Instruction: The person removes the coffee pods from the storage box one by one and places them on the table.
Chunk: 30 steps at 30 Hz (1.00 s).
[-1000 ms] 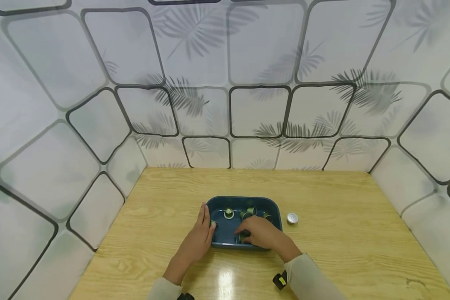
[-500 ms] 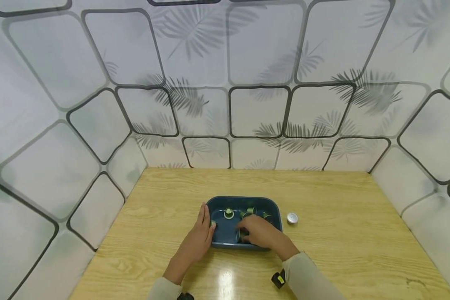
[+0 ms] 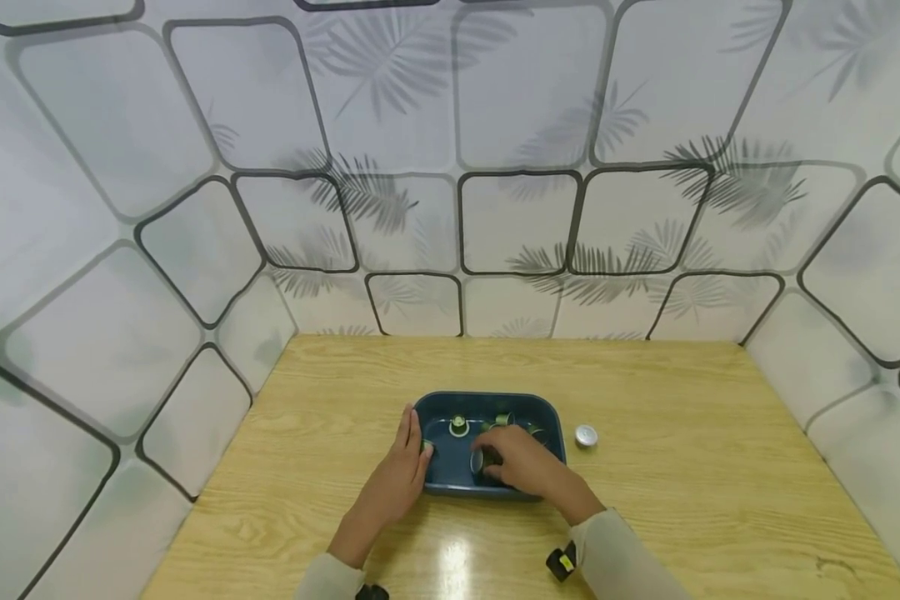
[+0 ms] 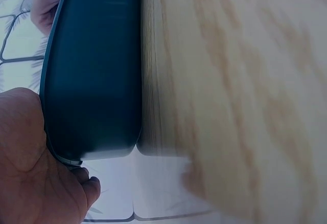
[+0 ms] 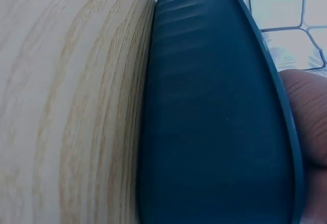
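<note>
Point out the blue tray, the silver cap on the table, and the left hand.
tray (image 3: 528, 406), head view, on its far rim.
cap (image 3: 586, 435), head view, on its flat top.
left hand (image 3: 401, 475), head view, on the back of the hand.

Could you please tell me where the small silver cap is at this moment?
In the head view, the silver cap lies on the wooden table, just right of the blue tub and apart from it, beyond the right hand.

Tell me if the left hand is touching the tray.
Touching. The head view shows the left hand lying against the left rim of the tray.
</note>
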Available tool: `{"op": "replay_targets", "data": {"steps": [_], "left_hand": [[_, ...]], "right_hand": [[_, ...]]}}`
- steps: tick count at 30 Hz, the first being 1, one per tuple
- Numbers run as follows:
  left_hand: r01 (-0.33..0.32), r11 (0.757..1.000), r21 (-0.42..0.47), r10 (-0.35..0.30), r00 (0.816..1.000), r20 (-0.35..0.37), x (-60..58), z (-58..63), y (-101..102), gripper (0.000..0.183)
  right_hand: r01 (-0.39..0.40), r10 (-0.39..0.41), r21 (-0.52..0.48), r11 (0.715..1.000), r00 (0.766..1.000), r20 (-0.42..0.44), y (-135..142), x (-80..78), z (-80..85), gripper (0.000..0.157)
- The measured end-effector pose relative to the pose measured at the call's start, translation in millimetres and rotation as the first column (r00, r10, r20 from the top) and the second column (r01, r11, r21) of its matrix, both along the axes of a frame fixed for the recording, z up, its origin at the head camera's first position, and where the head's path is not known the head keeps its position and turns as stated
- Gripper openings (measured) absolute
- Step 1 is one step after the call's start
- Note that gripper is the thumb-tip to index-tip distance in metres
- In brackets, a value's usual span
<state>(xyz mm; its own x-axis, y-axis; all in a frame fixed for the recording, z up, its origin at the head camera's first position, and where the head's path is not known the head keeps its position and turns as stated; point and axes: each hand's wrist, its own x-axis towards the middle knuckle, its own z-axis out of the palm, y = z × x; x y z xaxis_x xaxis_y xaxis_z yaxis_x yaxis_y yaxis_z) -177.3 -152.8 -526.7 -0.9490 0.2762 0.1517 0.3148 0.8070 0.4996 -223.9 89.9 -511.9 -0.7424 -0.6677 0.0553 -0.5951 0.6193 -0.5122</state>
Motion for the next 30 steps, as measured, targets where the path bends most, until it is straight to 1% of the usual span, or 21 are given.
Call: {"op": "replay_targets", "data": {"steps": [4,6,10,13,17,22,26,30], "left_hand": [[0.000,1.000,-0.001,0.000,1.000,-0.005,-0.8,-1.7,-0.3,0.065],[-0.001,1.000,-0.002,0.001,1.000,-0.004,-1.0,-2.5,-0.5,0.065],[0.002,1.000,-0.007,-0.002,1.000,-0.015,-1.3,-3.0,-0.7,0.065],[0.003,1.000,-0.016,-0.004,1.000,-0.024,-1.3,-2.2,-0.7,0.065],[0.005,1.000,-0.017,-0.005,1.000,-0.013,0.2,-0.6,-0.7,0.064],[0.008,1.000,-0.013,-0.008,1.000,-0.005,2.0,0.6,0.1,0.064],[0.002,1.000,-0.019,-0.002,1.000,-0.005,2.1,0.9,0.8,0.064],[-0.004,1.000,-0.011,0.004,1.000,-0.008,2.3,2.3,1.2,0.064]], "right_hand": [[0.025,-0.027,-0.065,0.998,0.999,-0.034,4.4,4.6,1.3,0.038],[0.034,-0.037,-0.096,0.995,0.999,-0.037,6.8,7.3,2.0,0.039],[0.065,-0.070,-0.128,0.990,0.997,-0.033,12.3,13.0,3.6,0.042],[0.084,-0.093,-0.147,0.986,0.994,-0.051,16.8,17.0,3.0,0.042],[0.102,-0.116,-0.189,0.977,0.991,-0.064,22.7,23.2,-0.5,0.040],[0.134,-0.145,-0.249,0.959,0.989,-0.027,29.6,31.9,-2.7,0.040],[0.153,-0.158,-0.314,0.937,0.987,0.009,34.0,37.8,0.5,0.042],[0.177,-0.180,-0.361,0.916,0.983,0.025,38.0,42.1,3.6,0.043]]}}
